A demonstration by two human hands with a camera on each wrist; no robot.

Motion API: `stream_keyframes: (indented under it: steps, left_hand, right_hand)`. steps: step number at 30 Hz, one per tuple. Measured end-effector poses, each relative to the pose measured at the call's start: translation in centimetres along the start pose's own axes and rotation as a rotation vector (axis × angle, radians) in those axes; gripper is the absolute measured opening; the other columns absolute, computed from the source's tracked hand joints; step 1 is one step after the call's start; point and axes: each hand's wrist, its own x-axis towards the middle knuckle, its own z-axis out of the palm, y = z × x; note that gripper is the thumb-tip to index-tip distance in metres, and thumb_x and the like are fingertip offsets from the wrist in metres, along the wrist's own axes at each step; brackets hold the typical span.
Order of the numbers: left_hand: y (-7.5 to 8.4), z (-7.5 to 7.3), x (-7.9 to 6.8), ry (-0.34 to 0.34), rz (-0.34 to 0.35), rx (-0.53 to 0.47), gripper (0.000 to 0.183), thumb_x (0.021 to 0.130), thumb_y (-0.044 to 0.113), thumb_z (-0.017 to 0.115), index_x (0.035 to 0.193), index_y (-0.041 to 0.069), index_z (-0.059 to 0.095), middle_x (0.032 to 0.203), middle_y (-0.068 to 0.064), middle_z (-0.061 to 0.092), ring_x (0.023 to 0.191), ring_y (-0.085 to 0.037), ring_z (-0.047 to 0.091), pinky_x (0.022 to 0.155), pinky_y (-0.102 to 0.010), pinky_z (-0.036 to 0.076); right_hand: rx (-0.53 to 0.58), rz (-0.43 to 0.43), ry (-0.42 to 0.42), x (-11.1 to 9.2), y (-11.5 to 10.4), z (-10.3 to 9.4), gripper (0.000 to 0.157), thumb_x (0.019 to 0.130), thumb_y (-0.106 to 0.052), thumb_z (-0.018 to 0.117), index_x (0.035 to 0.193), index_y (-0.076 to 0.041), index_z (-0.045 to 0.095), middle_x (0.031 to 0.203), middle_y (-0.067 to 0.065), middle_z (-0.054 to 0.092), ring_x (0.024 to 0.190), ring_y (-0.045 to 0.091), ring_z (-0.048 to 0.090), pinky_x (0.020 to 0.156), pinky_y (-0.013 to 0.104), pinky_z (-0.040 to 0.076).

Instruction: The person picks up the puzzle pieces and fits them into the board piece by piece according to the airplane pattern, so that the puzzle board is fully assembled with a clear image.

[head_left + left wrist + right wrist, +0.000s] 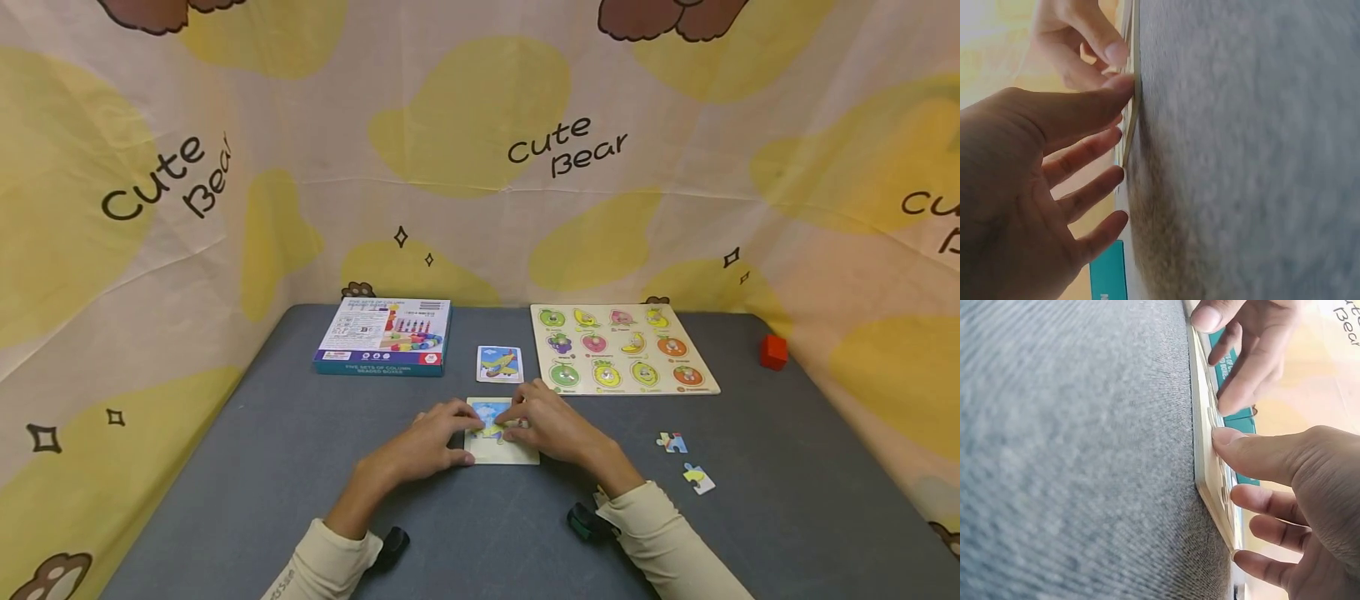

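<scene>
**Grey table [255, 467], printed curtain [465, 108] behind: small puzzle board [504, 452] near centre**

Board outline: nearly square; long axis cannot be told. Fitted pieces [491, 412] occupy the 12 o'clock part; a pale strip runs along the 6 o'clock edge.

Left hand [433, 437]: at 9 o'clock, thumb touching the 8 o'clock corner, fingers relaxed, nothing clasped.

Right hand [551, 421]: at 3 o'clock, thumb against a fitted piece, fingers loosely extended, nothing clasped.

Governing relation (judged): 2 loose pieces lie well apart from the board. From the right hand, the nearer hand, the blue-and-red piece [672, 442] is at 3 o'clock, the yellow-and-white piece [699, 478] between 3 and 4 o'clock.

Outward from the board: picture card [499, 364], 12 o'clock; fruit board [617, 351], 2 o'clock; flat box [360, 327], 10 o'clock; red block [774, 352], between 2 and 3 o'clock.
</scene>
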Motion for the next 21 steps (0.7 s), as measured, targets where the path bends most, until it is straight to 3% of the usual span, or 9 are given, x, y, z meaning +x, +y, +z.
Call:
stream_keyframes:
  steps: [9, 15, 21]
  left_hand:
    - [0.92, 0.36, 0.07, -0.079, 0.050, 0.031, 0.052, 0.104, 0.008, 0.064, 0.155, 0.014, 0.057, 0.164, -0.002, 0.050, 0.148, -0.032, 0.043, 0.107, -0.063, 0.036]
    - [0.98, 0.46, -0.11, -0.116, 0.052, 0.049, 0.053, 0.107, 0.009, 0.057, 0.159, 0.014, 0.050, 0.168, -0.001, 0.043, 0.151, -0.030, 0.038, 0.104, -0.056, 0.034]
    - [0.83, 0.50, -0.19, -0.132, 0.064, 0.064, 0.053, 0.108, 0.009, 0.055, 0.161, 0.014, 0.048, 0.169, -0.001, 0.041, 0.153, -0.031, 0.035, 0.106, -0.058, 0.033]
  right_hand:
    - [0.042, 0.029, 0.056, 0.00, -0.16, 0.12, 0.020, 0.092, -0.023, 0.085, 0.110, -0.015, 0.084, 0.103, 0.002, 0.067, 0.094, 0.016, 0.048, 0.082, 0.034, 0.042]
    - [0.071, 0.059, 0.074, -0.10, -0.08, 0.07, 0.023, 0.091, -0.025, 0.085, 0.110, -0.013, 0.083, 0.106, 0.004, 0.069, 0.094, 0.017, 0.050, 0.083, 0.036, 0.043]
    - [0.098, 0.057, 0.049, -0.25, 0.11, -0.19, 0.027, 0.090, -0.026, 0.087, 0.111, -0.011, 0.082, 0.105, 0.004, 0.068, 0.096, 0.017, 0.050, 0.086, 0.039, 0.044]
